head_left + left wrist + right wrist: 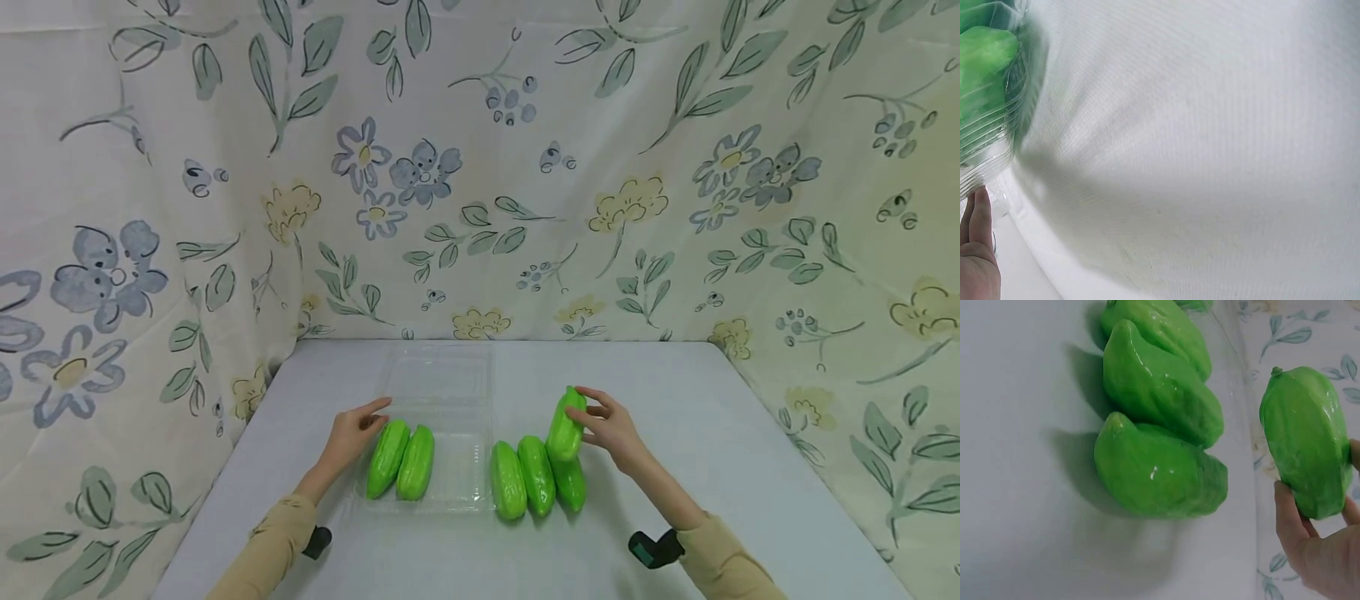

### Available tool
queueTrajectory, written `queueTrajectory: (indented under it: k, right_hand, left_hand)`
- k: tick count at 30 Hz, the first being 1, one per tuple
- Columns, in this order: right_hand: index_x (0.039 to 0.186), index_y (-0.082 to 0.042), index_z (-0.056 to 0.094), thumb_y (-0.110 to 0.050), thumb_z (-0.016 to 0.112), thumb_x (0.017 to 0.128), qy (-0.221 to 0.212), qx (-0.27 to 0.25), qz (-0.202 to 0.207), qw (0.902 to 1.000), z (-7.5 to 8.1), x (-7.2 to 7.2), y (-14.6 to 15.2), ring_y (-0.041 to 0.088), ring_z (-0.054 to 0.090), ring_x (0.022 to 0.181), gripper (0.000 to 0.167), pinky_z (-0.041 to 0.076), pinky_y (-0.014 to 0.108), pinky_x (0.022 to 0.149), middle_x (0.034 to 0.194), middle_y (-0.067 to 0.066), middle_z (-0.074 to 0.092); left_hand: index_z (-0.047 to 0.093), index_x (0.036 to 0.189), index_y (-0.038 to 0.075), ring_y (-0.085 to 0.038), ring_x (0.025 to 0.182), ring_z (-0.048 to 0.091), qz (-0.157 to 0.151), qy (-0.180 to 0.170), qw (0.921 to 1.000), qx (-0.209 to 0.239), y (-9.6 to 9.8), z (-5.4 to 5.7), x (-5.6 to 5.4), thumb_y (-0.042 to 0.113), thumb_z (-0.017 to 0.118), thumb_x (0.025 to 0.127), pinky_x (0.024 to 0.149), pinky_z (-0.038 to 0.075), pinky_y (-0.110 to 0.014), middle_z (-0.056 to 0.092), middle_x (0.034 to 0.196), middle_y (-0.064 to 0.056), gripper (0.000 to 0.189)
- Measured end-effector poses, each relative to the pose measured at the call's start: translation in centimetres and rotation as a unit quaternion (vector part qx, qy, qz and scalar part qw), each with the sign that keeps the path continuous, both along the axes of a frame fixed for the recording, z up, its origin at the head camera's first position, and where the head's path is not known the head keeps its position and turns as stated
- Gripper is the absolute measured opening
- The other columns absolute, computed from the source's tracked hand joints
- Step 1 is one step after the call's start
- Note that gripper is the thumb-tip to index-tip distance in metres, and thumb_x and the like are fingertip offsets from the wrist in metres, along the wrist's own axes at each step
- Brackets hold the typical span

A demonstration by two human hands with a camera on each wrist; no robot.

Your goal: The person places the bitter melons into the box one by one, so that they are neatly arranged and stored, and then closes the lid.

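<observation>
My right hand [611,429] grips a glossy green papaya [566,427], held raised and tilted above the row on the table. In the right wrist view, the fingers and thumb hold the lower end of this papaya [1307,440]. Beneath it, three more papayas [509,482] lie side by side. To the left, a clear plastic container [461,504] lies with its lid [438,375] folded back; two papayas [416,463] are inside its left half. My left hand [356,433] is at the container's left side, its fairly straight fingers [980,215] touching the plastic wall.
A white table [750,467] carries everything. Floral cloth [480,167] hangs behind it and along both sides. A dark device [655,550] sits at the right wrist, and another [318,542] at the left wrist.
</observation>
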State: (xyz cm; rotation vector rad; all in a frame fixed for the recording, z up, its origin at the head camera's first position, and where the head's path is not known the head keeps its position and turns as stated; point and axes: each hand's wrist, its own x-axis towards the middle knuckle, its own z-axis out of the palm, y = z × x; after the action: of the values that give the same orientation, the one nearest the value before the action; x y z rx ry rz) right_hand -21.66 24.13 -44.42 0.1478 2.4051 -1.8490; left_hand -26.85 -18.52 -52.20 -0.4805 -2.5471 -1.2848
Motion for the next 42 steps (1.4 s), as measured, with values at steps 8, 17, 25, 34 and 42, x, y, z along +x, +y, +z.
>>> queueTrajectory:
  k: [8,17,25,34,42]
  right_hand:
    - [0.141,-0.009,0.043,-0.022,0.064,0.091,0.003,-0.023,0.004,0.9997,0.3,0.4,-1.7,0.015,0.059,0.096,0.056,0.054,0.035,0.083,0.128,0.025,0.046]
    - [0.138,-0.013,0.047,-0.023,0.067,0.089,0.004,-0.025,0.008,0.9996,0.4,0.8,-3.8,0.021,0.057,0.100,0.054,0.053,0.037,0.082,0.125,0.023,0.050]
    - [0.138,-0.013,0.048,-0.023,0.068,0.088,0.016,-0.030,0.014,0.9993,0.5,0.9,-5.5,0.023,0.058,0.101,0.054,0.054,0.036,0.078,0.125,0.024,0.052]
    - [0.136,-0.015,0.050,-0.025,0.069,0.087,0.031,-0.034,0.023,0.9987,0.3,1.0,-7.8,0.023,0.060,0.099,0.053,0.055,0.041,0.078,0.123,0.021,0.056]
    - [0.136,-0.013,0.050,-0.022,0.068,0.088,0.044,-0.056,0.049,0.9962,0.2,1.4,-10.0,0.020,0.061,0.095,0.052,0.054,0.039,0.075,0.120,0.021,0.058]
  left_hand:
    - [0.064,0.121,0.001,-0.014,0.072,0.065,0.005,0.014,0.9999,-0.005,0.0,-0.1,-0.1,0.002,0.066,0.087,0.053,0.040,-0.019,0.073,0.094,-0.017,0.034]
    - [0.064,0.121,0.001,-0.004,0.064,0.054,0.005,0.016,0.9998,-0.007,-0.1,-0.3,-0.2,0.003,0.066,0.087,0.050,0.038,-0.020,0.072,0.082,-0.013,0.033]
    - [0.064,0.122,0.004,-0.006,0.066,0.055,0.011,-0.005,0.9999,-0.011,-0.1,-0.2,-0.1,0.006,0.065,0.089,0.054,0.040,-0.020,0.072,0.087,-0.014,0.034]
    - [0.063,0.124,0.007,-0.006,0.063,0.048,0.023,-0.017,0.9993,-0.024,0.0,0.0,0.0,0.008,0.064,0.089,0.056,0.040,-0.020,0.066,0.069,-0.004,0.035]
    - [0.063,0.124,0.006,-0.005,0.066,0.052,0.025,-0.024,0.9992,-0.023,0.0,-0.2,-0.1,0.008,0.065,0.089,0.057,0.041,-0.020,0.072,0.089,-0.012,0.035]
